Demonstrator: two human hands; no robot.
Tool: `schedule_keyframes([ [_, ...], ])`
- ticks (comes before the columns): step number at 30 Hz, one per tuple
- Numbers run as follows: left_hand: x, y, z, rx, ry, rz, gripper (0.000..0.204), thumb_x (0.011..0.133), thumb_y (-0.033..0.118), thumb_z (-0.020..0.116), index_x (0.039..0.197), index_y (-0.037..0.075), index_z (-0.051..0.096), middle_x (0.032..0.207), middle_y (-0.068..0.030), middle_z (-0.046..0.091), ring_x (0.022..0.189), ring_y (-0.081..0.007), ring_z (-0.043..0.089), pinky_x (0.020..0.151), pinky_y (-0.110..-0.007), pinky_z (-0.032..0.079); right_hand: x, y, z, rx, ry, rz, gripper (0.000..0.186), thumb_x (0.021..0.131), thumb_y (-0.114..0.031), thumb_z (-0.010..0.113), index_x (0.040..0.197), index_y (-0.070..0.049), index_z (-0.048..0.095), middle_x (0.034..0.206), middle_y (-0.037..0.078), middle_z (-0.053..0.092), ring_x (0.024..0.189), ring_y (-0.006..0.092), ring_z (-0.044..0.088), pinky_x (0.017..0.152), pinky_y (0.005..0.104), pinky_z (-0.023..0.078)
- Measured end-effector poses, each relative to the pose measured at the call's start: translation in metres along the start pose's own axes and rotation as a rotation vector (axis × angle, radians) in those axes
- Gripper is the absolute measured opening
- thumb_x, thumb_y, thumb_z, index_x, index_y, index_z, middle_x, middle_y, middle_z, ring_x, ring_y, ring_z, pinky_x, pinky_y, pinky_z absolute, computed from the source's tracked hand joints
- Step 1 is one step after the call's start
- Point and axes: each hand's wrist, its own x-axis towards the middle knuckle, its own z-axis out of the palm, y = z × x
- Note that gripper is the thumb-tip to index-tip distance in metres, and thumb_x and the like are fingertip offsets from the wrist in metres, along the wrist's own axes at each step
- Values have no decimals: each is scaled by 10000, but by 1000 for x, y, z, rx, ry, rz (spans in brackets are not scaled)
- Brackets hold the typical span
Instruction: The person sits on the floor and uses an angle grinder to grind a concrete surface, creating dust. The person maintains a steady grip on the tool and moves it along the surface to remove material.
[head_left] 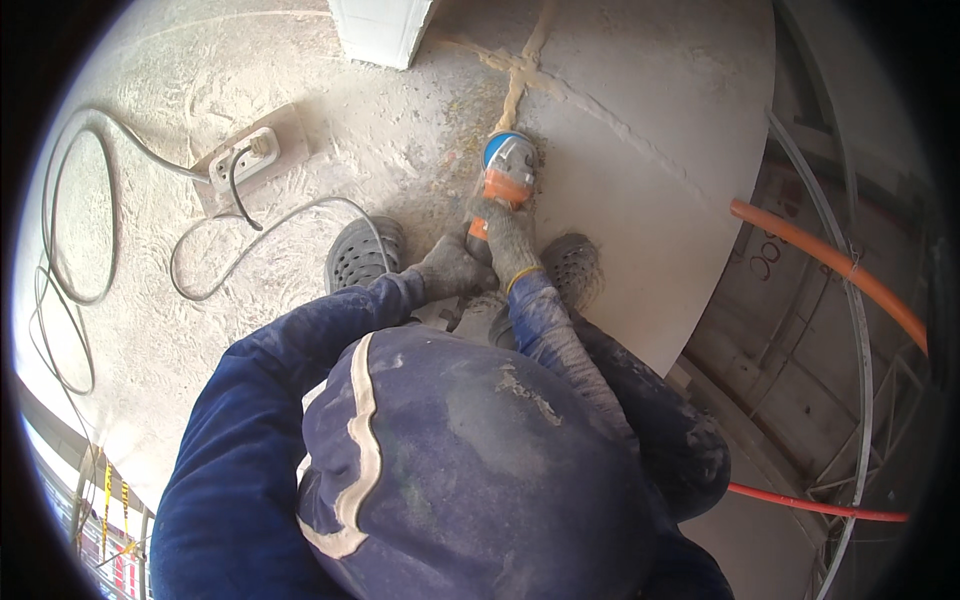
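An angle grinder (508,185), orange and grey with a blue guard or disc (502,148) at its head, points away from me over the dusty concrete floor. My right hand (507,235), in a grey knit glove with a yellow cuff, is closed around its body just behind the head. Lower and to the left, my left hand (455,268), also gloved, wraps the rear part of the grinder. Beyond the disc runs a rough tan seam (522,72) that branches into a cross. Whether the disc touches the floor cannot be made out.
Grey clogs (365,252) are beside my hands. A power strip (243,160) on a board lies left, with a plugged-in cord (215,285) and looped cable (105,215). A white post (383,30) stands ahead. Right, past the floor's edge, are an orange pipe (835,262) and metal framing.
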Motion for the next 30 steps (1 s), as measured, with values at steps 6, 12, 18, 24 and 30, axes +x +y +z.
schedule_keyframes([
  [6, 6, 12, -4, 39, 22, 7, 595, 769, -10, 860, 1302, 9, 596, 995, -84, 733, 815, -175, 724, 667, -348, 613, 8, -13, 3, -17, 10, 17, 623, 797, -382, 888, 1223, 25, 686, 1079, 126, 702, 904, 234, 694, 773, 417, 583],
  [12, 18, 19, -2, -70, -15, 7, 575, 763, -15, 857, 1278, 13, 601, 988, -78, 730, 808, -165, 722, 672, -344, 613, 21, -27, -4, -37, -48, 90, 694, 813, -411, 892, 1302, 22, 658, 1145, 154, 695, 954, 255, 705, 811, 414, 598],
  [18, 5, 1, -3, 15, 29, -26, 565, 747, -8, 866, 1254, 11, 618, 985, -75, 732, 786, -159, 714, 649, -341, 610, 15, 12, -3, 112, -112, -1, 579, 835, -360, 881, 1255, -12, 686, 1110, 135, 699, 895, 236, 712, 786, 391, 597],
  [24, -9, 8, 5, 65, 13, -86, 684, 724, 9, 880, 1343, 40, 591, 986, -80, 734, 775, -168, 712, 632, -337, 607, 6, 30, -9, 174, -14, -36, 511, 863, -270, 865, 1251, -2, 668, 1026, 90, 689, 848, 202, 702, 736, 367, 593],
  [30, -6, 16, 12, 118, -37, -113, 766, 720, 16, 878, 1412, 47, 552, 981, -83, 729, 790, -182, 717, 643, -347, 612, 4, 37, -24, 183, 59, -35, 553, 865, -284, 869, 1279, 6, 644, 1055, 76, 667, 880, 193, 686, 748, 354, 584],
])
